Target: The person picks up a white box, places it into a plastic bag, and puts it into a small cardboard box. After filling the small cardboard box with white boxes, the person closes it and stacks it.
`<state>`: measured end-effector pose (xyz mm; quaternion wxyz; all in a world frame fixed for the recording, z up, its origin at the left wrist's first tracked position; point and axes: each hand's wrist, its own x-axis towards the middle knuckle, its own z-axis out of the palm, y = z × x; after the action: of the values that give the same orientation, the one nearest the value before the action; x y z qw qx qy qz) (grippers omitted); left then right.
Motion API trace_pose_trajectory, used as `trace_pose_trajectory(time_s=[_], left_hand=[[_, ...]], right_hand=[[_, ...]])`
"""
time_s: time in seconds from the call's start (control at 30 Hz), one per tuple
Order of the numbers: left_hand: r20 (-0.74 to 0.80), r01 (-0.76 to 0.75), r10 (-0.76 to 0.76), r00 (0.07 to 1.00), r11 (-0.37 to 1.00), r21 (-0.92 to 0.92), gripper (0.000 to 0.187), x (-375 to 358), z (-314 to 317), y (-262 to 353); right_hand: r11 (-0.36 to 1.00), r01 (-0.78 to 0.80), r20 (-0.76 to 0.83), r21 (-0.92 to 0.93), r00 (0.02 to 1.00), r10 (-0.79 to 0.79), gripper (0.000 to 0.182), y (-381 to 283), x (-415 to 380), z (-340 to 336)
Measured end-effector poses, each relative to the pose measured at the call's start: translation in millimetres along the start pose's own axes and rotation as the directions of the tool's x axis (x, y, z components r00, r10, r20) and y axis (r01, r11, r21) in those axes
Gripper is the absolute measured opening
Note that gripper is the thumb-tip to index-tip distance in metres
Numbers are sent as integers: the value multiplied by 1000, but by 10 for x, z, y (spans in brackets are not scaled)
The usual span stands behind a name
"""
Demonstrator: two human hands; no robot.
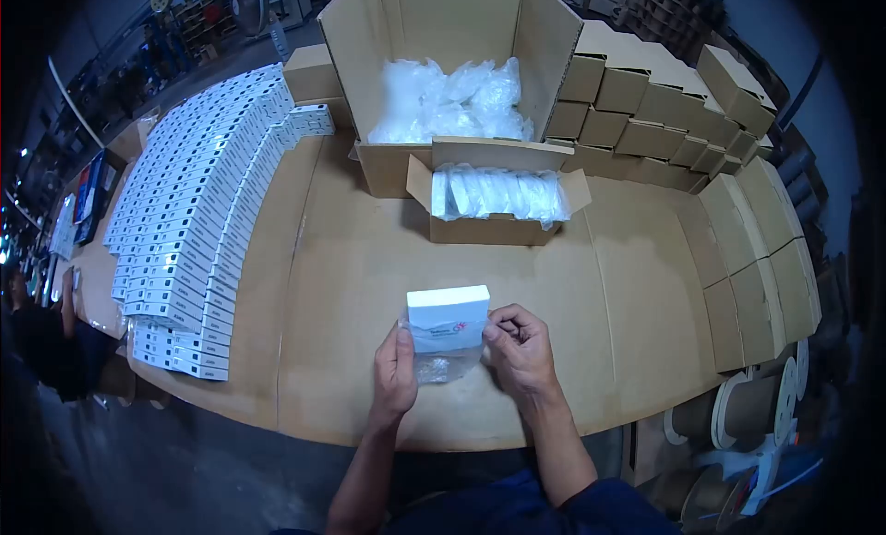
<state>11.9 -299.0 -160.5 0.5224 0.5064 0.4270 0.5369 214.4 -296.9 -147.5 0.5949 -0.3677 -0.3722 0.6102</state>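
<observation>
Between my hands is a small white box (449, 304), partly inside a clear plastic bag (441, 367). The box's upper part stands out of the bag, and small print with a red mark shows on its lower front. My left hand (395, 373) is closed on the left side of the bag, thumb in front. At the opposite edge, my right hand (522, 352) pinches the bag with thumb and fingers. Just beyond them, an open cardboard carton (489, 231) holds a row of white items in clear wrapping.
Behind the carton, a large open box (392, 170) is filled with clear plastic bags (452, 96). Stacked white boxes (198, 203) line the left side of the cardboard-covered table (351, 258). Brown cartons (646, 110) are piled at the back right. Another person's hand (67, 295) shows far left.
</observation>
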Motion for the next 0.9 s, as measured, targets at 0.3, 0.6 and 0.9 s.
trace_pose_trajectory(time_s=[0.3, 0.6, 0.9], left_hand=[[66, -218, 214, 975, 974, 57, 51, 77, -29, 43], [-138, -117, 92, 986, 975, -188, 30, 20, 11, 22], [-168, -196, 155, 974, 943, -267, 22, 31, 37, -11]], right_hand=[[977, 203, 249, 73, 944, -215, 11, -29, 126, -90], [966, 104, 187, -237, 981, -59, 8, -279, 72, -85], [978, 127, 173, -164, 980, -98, 12, -156, 50, -64]])
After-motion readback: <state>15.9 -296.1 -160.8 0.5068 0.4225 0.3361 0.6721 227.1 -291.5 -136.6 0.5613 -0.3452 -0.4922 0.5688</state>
